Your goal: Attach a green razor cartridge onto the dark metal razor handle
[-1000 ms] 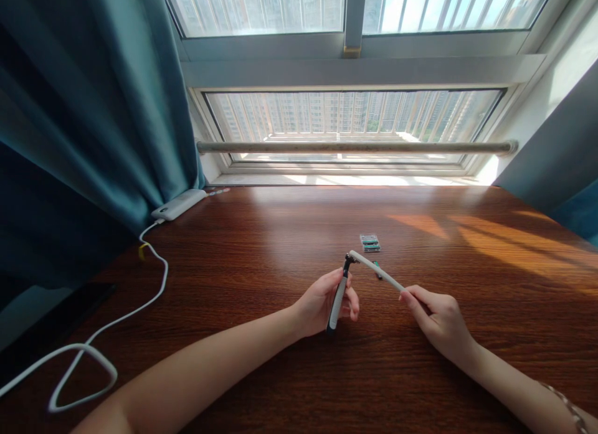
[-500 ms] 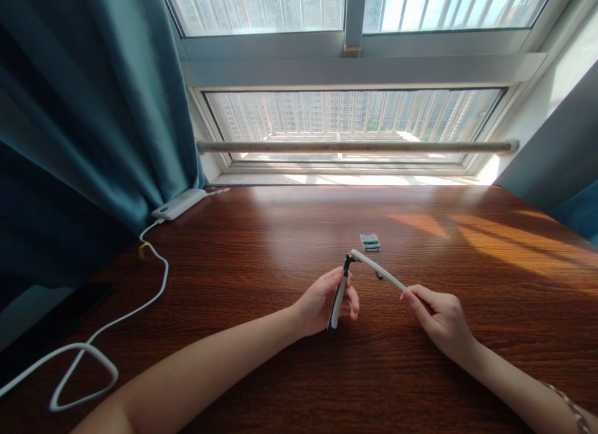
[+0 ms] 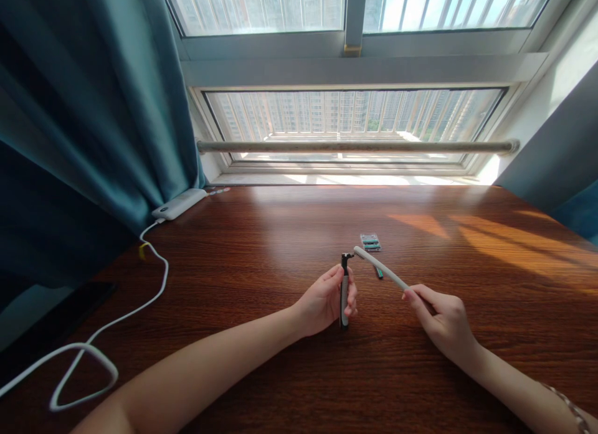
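Note:
My left hand (image 3: pixel 322 300) is closed around a black and grey razor handle (image 3: pixel 344 297), held upright over the table with its bare black head at the top. No blade cartridge shows on that head. Between thumb and fingers, my right hand (image 3: pixel 439 312) pinches a white toothbrush (image 3: pixel 383 268), its bristles facing down and left, close beside the razor's head. Whether they touch I cannot tell. Behind the toothbrush lies a small dark and green razor cartridge (image 3: pixel 379 273), partly covered. Farther back is a clear case with green-striped cartridges (image 3: pixel 370 242).
The brown wooden table (image 3: pixel 280 235) runs back to a barred window. At the left, a white power bank (image 3: pixel 180 203) with a white cable (image 3: pixel 166 266) lies by the blue curtain (image 3: pixel 140 110). A dark flat object (image 3: pixel 70 316) rests at the left edge.
The razor handle has turned more upright in my left hand. The toothbrush head has moved slightly up and right, away from the razor's head.

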A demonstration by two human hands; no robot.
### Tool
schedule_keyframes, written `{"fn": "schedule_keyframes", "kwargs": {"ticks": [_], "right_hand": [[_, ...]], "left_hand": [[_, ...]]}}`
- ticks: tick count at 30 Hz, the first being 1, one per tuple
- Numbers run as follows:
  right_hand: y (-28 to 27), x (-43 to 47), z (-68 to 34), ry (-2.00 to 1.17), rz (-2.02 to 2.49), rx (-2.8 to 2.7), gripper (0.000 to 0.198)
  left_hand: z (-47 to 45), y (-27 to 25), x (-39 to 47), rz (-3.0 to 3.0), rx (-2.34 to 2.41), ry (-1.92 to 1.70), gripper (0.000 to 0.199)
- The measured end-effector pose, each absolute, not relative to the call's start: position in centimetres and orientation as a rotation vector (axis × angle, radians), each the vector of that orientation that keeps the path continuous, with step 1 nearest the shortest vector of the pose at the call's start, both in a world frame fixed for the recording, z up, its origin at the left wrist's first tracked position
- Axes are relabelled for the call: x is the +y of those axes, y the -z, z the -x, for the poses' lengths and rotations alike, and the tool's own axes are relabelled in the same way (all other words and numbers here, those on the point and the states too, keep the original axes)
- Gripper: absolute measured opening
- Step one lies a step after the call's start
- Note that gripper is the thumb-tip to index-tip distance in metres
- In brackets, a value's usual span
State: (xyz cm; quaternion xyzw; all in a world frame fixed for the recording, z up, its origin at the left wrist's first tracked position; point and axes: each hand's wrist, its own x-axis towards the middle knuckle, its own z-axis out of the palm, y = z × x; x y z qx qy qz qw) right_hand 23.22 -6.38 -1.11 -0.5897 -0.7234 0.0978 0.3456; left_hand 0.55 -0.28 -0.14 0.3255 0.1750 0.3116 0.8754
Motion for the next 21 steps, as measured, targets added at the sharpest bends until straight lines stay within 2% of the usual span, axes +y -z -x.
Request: {"fn": "schedule_keyframes", "kwargs": {"ticks": [13,21], "right_hand": [[0.95,-6.43,-23.26,-0.240,1.457,-1.896,0.024],[0.56,-6.59,-23.13,-0.237,1.365,-1.944,0.022]], "left_hand": [[-0.65,0.11,-0.47,-0.715,0.361,-0.704,0.019],[-0.50,0.28,-0.65,-0.889,0.492,-0.908,0.019]]}}
